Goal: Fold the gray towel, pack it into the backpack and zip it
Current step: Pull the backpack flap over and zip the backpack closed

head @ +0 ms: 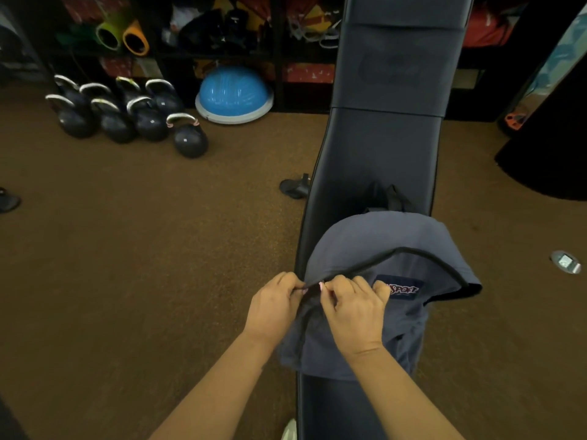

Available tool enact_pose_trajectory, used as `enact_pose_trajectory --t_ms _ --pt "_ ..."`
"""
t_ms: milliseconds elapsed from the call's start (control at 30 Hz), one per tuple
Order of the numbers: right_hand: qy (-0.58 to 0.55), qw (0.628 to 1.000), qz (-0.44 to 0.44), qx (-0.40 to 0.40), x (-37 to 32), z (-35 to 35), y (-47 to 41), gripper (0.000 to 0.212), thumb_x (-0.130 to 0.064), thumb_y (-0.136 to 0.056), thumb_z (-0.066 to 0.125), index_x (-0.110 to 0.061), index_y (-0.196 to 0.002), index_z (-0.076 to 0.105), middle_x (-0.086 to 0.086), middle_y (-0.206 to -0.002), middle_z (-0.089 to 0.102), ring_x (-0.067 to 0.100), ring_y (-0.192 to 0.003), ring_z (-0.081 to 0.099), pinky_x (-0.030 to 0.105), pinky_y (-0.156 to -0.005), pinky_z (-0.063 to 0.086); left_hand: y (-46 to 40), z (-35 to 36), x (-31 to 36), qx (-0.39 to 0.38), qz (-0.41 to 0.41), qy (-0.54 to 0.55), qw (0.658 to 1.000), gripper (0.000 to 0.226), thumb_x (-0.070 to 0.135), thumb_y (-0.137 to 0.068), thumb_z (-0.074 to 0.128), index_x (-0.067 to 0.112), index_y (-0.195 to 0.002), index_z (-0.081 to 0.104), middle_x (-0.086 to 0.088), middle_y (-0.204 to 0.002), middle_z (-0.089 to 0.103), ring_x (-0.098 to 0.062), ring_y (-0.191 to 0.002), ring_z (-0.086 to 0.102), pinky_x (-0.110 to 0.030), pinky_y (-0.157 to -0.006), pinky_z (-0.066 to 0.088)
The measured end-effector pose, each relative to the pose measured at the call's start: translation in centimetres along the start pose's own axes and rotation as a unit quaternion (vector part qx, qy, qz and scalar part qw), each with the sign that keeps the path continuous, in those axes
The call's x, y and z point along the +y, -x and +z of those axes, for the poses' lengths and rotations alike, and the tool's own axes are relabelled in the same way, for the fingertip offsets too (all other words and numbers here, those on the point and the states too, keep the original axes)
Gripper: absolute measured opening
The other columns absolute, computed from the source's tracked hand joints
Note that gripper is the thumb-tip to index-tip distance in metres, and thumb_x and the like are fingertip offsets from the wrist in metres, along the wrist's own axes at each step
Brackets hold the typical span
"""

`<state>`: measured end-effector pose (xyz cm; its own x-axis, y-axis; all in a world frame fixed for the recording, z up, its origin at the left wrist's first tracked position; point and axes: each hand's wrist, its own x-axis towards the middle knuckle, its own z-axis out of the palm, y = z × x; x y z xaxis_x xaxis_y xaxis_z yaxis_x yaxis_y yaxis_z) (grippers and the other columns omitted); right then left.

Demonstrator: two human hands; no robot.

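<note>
A grey-blue backpack (374,249) with a dark logo patch lies on a black padded bench (381,154). A black zipper line curves across its front. At the zipper's left end, my left hand (273,308) pinches the fabric edge. Right beside it, my right hand (352,304) pinches the zipper, thumb and fingertip together. The two hands almost touch. No gray towel shows anywhere; the inside of the backpack is hidden.
Several black kettlebells (127,115) stand on the brown floor at the back left, beside a blue half-ball trainer (233,93). Shelves with gear line the back wall. A bench foot (293,187) sticks out left of the bench. A metal floor plate (566,262) lies at right.
</note>
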<state>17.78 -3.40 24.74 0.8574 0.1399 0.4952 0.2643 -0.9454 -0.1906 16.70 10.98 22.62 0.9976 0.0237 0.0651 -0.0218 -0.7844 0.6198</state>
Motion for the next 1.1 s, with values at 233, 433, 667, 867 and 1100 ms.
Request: enact_pose_trajectory --t_ms 233,433,667,867,1100 --pt "0.001 1.000 -0.002 0.017 0.4 -0.7 -1.1 0.027 -0.026 -0.081 0.051 -0.016 -0.056 0.054 -0.003 -0.050 0.050 0.022 -0.053 0.053 0.035 -0.070 0.026 -0.2 -0.5 0.3 -0.003 -0.040 0.038 0.998 0.009 0.018 -0.089 0.057 0.018 -0.081 0.054 0.007 -0.080 0.051 -0.008 -0.070 0.048 -0.016 -0.057 0.032" --pt "-0.023 0.998 0.052 0.007 -0.4 -1.2 -0.9 0.027 -0.031 -0.080 0.051 -0.020 -0.057 0.059 -0.006 -0.052 0.053 0.019 -0.055 0.054 0.034 -0.072 0.025 -0.7 -0.3 1.8 0.017 0.025 -0.007 1.000 0.024 0.018 -0.087 0.058 0.019 -0.111 0.054 0.003 -0.108 0.055 -0.011 -0.092 0.058 -0.022 -0.068 0.047" --pt "-0.029 0.994 0.098 -0.023 -0.9 -1.4 -0.8 0.026 -0.034 -0.078 0.047 -0.023 -0.060 0.063 -0.007 -0.052 0.055 0.017 -0.054 0.054 0.034 -0.072 0.024 -2.7 -1.0 3.0 0.055 0.175 -0.056 0.981 0.025 0.021 -0.083 0.049 0.016 -0.100 0.067 -0.001 -0.089 0.066 -0.016 -0.078 0.063 -0.026 -0.064 0.054" --pt "0.000 0.998 0.059 -0.031 -0.2 -1.2 -1.0 0.025 -0.030 -0.079 0.054 -0.021 -0.055 0.059 -0.007 -0.050 0.052 0.017 -0.053 0.052 0.033 -0.072 0.024 -3.5 -0.6 3.1 0.042 0.079 0.030 0.996 0.023 0.031 -0.092 0.046 0.016 -0.089 0.064 0.002 -0.084 0.063 -0.009 -0.077 0.057 -0.024 -0.071 0.047" --pt "-0.016 0.998 0.062 0.017 1.3 -1.7 -2.5 0.027 -0.028 -0.082 0.054 -0.018 -0.056 0.054 -0.004 -0.051 0.050 0.019 -0.053 0.050 0.034 -0.072 0.026 -3.1 -0.3 3.5 0.026 0.037 0.066 0.997 0.016 0.024 -0.094 0.052 0.013 -0.090 0.063 0.000 -0.088 0.062 -0.010 -0.081 0.056 -0.027 -0.074 0.048"
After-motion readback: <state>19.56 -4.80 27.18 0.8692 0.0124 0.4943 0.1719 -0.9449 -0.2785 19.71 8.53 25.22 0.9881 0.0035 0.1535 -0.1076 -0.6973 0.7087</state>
